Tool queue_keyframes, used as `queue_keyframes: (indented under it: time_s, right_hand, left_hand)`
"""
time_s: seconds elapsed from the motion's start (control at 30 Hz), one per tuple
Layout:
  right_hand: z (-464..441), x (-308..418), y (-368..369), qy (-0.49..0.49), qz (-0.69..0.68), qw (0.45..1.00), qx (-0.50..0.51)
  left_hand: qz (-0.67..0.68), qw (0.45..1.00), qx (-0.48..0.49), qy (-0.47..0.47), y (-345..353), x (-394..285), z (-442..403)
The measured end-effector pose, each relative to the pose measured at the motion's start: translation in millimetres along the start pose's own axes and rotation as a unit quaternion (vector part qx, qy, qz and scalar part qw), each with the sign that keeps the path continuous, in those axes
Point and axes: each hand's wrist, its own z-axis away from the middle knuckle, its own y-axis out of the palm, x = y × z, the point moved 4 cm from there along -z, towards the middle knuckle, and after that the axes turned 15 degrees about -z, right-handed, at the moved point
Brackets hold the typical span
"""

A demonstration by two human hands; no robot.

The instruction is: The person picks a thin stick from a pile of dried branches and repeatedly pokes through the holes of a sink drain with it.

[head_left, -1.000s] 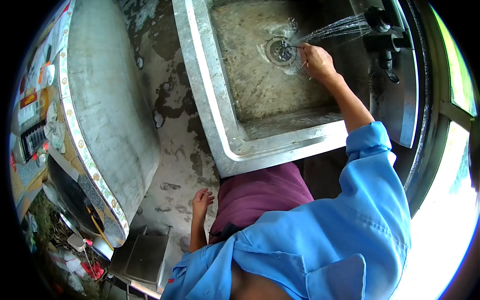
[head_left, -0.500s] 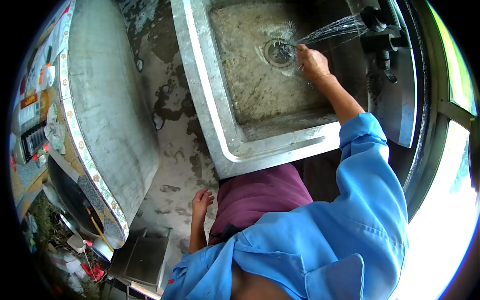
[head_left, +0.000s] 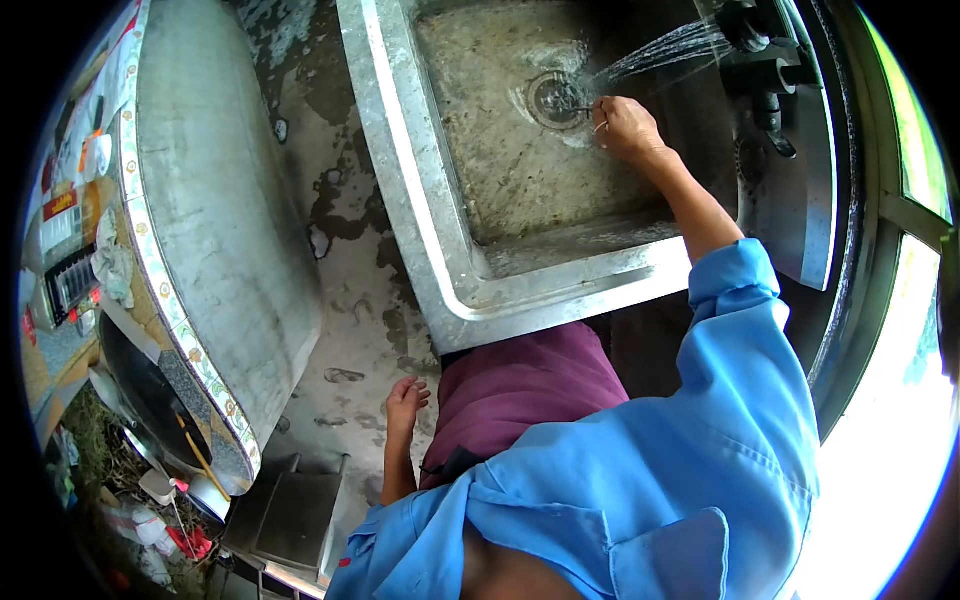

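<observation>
My right hand [head_left: 627,128] is closed over the sink's drain [head_left: 553,100], with a thin metal utensil [head_left: 584,108] pinched in its fingers. Only a short dark length of the utensil shows, pointing at the drain; its exact kind is hard to make out. Just above the hand, water [head_left: 660,55] sprays in several streams from the tap [head_left: 745,28] across the basin. My left hand [head_left: 406,397] hangs by my thigh, fingers loosely bent and apart, holding nothing.
The metal sink [head_left: 425,215] has a wide rim in front of me. To the left stands a curved concrete counter [head_left: 205,200] with a tiled edge, a wok [head_left: 140,375] and clutter on it. A small metal stool-like piece [head_left: 295,515] sits lower left. The floor [head_left: 350,300] is patchy and wet.
My right hand has shifted slightly down, out of the spray's path, and the utensil's end has dropped lower beside the drain. My left hand stays by my thigh.
</observation>
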Motion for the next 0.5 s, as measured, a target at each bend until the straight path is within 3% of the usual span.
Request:
queue_keyframes:
  time_s: [0.17, 0.3, 0.37, 0.4, 0.47, 0.5]
  right_hand:
    - [-0.6, -0.5, 3.4, 0.001, -0.102, 0.986, -0.135]
    - [-1.0, -0.4, 17.7, -0.012, -0.098, 0.989, -0.109]
    - [3.2, 7.1, 16.3, -0.042, -0.183, 0.982, -0.012]
    - [5.9, 9.1, 15.1, -0.041, -0.182, 0.982, -0.012]
    - [9.5, 15.5, 0.7, -0.06, -0.16, 0.97, -0.174]
    - [7.1, 16.4, 4.2, -0.061, -0.16, 0.969, -0.176]
  left_hand:
    - [-0.005, 1.0, 0.006, -0.009, 3.4, 0.3, -0.1]
    - [-0.007, 1.0, 0.002, 0.002, 2.9, -3.6, 4.4]
    - [-0.002, 1.0, 0.001, 0.012, 1.9, -0.8, 5.1]
    - [-0.005, 1.0, 0.002, 0.007, 1.2, 1.4, 3.2]
    - [-0.007, 1.0, 0.003, 0.005, 2.4, 2.6, 0.6]
    - [-0.01, 1.0, 0.007, -0.004, 2.9, 3.5, 0.3]
